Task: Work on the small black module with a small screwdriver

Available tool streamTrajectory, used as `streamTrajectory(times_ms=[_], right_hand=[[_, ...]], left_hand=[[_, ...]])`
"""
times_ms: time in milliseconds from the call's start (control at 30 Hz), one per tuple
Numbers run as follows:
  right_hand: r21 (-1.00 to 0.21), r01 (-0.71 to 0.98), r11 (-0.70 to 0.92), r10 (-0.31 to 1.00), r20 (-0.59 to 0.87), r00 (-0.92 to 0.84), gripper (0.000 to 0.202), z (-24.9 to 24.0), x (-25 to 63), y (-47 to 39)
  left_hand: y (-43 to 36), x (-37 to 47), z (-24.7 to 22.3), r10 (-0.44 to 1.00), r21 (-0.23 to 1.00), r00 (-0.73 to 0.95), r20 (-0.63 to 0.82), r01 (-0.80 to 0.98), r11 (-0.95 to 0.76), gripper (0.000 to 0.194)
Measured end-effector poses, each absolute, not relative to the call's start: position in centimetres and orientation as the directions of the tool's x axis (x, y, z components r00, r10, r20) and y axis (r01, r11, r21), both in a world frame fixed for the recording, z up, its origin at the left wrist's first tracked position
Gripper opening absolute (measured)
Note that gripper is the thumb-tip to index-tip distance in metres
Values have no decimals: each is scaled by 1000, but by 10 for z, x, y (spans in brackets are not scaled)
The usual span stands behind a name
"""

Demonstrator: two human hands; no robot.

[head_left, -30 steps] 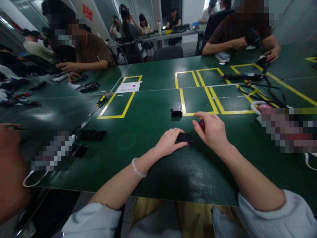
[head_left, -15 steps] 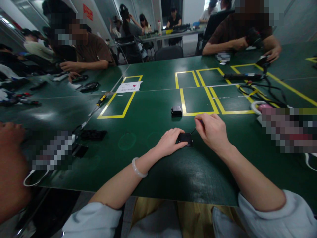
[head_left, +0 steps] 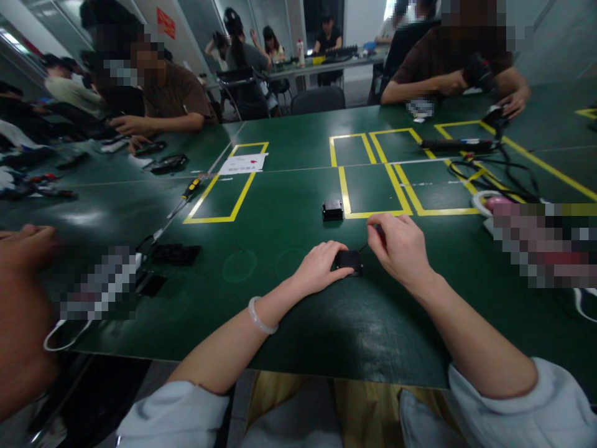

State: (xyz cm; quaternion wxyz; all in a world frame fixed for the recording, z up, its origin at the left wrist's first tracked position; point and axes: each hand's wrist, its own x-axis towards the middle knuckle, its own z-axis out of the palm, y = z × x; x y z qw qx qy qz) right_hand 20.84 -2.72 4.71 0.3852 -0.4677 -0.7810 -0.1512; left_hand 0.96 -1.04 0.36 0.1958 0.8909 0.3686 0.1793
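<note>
On the green table a small flat black box (head_left: 351, 261) lies between the thumb and fingers of my left hand (head_left: 321, 267), which grips it from its left side. My right hand (head_left: 396, 239) is closed in a pinch just right of the box. A thin dark-shafted tool (head_left: 364, 247) slants from its fingers down to the box's upper right corner; its handle is hidden in the hand, and I cannot make out its kind. Farther back, apart from both hands, stands another small black block (head_left: 333, 210).
Yellow tape (head_left: 377, 214) marks rectangles on the table. A yellow-and-black screwdriver (head_left: 191, 188) and black parts (head_left: 175, 254) lie left. Black cables (head_left: 489, 174) lie right. A co-worker's arm (head_left: 28, 311) enters at the left edge; a person opposite holds a power drill (head_left: 478, 71).
My hands and the black box stay nearly in place. The co-worker's hand at the left edge has shifted slightly to the right.
</note>
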Motion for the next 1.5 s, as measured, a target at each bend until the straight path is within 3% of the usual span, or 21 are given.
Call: streamTrajectory(times_ms=[500,1300,1500], right_hand=[[-101,855,508,600,754,-268,18,45,208,-28],[-127,844,521,609,748,-264,9,43,210,-29],[-125,839,529,598,757,-264,16,44,210,-28]], left_hand=[[-10,9,2,726,479,665,175,587,-653,37],[-10,10,3,729,479,664,167,592,-648,37],[-10,10,4,730,484,663,165,591,-646,38]])
